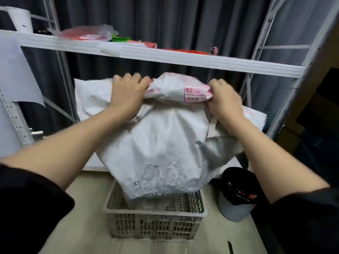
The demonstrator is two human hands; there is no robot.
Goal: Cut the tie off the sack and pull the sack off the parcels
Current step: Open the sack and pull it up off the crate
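Both hands grip the top of the white woven sack [161,149], which hangs bulging over a grey slatted plastic crate [156,215] on the pale floor, its lower end dipping inside the crate's rim. The left hand [128,94] has its fingers curled over the bunched fabric at the upper left; the right hand [223,101] pinches the folded edge with red print at the upper right. A pale strap [212,125] dangles from the sack below the right wrist. Behind the sack, more white sacks [88,96] lie on the lower level of a white metal shelf rack [183,57], close against the held one. The upper shelf carries red and green packets in clear plastic [88,33]. Right of the crate stands a grey bin with a black liner [236,197], just beside the sack's lower right bulge. A dark blade-like tool [230,247] lies on the floor near the bottom edge; dark curtains hang behind the rack
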